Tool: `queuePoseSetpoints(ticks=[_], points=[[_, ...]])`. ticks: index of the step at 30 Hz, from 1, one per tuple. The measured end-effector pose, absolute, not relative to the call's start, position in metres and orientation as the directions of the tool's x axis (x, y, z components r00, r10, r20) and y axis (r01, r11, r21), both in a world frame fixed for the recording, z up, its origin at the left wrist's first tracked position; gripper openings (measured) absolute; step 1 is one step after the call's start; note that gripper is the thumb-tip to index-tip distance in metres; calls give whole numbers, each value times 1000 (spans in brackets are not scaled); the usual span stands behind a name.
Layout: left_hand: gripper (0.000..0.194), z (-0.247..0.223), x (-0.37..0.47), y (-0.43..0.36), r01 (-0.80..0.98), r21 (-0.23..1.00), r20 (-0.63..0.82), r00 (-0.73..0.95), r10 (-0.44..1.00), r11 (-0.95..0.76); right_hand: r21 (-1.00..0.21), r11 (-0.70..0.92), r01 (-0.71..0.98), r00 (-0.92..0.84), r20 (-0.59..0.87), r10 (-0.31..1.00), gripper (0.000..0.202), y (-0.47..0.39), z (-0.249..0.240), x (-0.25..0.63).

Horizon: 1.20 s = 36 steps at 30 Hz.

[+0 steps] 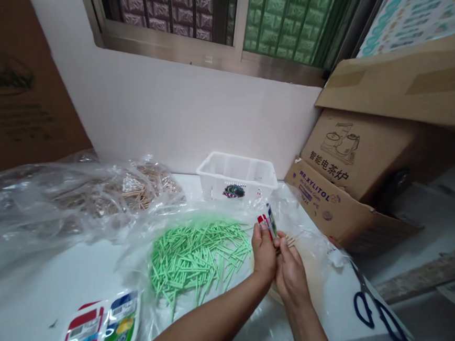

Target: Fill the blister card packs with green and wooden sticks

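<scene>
My left hand [264,252] is closed around a small printed packet [271,224] in red, white, blue and green, which points up and away. Pressed against it, my right hand [292,273] is closed on a few thin wooden sticks [290,241] whose ends stick out past the fingers. The fingers partly hide both the packet and the sticks. To the left of my hands lies a wide pile of light green sticks [193,257] on clear plastic. Beneath my right hand is a pale beige round surface [315,266], mostly covered.
A white plastic basket [237,174] stands against the wall. Clear bagging with wooden sticks [143,187] lies at left. Printed red and green packets [103,321] are at the front. Dark-handled scissors [377,313] lie at right, near stacked cardboard boxes [327,199].
</scene>
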State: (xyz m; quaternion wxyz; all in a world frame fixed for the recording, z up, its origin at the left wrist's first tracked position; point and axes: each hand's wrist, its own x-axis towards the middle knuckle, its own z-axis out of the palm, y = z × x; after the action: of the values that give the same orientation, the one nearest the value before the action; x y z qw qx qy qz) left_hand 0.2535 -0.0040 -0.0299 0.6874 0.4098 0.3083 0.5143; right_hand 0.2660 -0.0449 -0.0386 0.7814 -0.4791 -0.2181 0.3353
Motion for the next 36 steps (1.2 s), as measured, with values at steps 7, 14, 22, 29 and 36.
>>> queuePoseSetpoints(ticks=[7, 14, 22, 29, 36], points=[[40, -24, 205, 20, -293, 956, 104, 318, 942, -6, -902, -192, 387, 492, 25, 870, 32, -66, -43, 312], [37, -18, 140, 40, -189, 980, 119, 269, 956, -69, -263, -534, 804, 463, -288, 838, 33, -69, -68, 337], [38, -19, 110, 35, -167, 986, 70, 304, 950, -19, -96, -517, 850, 458, -349, 818, 33, -54, -72, 310], [41, -18, 99, 35, -160, 987, 51, 315, 948, 0, -9, -510, 860, 480, -321, 816, 34, -58, -73, 314], [40, -21, 93, 42, -102, 991, 111, 296, 949, -84, 8, -379, 926, 373, -185, 909, 25, -62, -52, 324]])
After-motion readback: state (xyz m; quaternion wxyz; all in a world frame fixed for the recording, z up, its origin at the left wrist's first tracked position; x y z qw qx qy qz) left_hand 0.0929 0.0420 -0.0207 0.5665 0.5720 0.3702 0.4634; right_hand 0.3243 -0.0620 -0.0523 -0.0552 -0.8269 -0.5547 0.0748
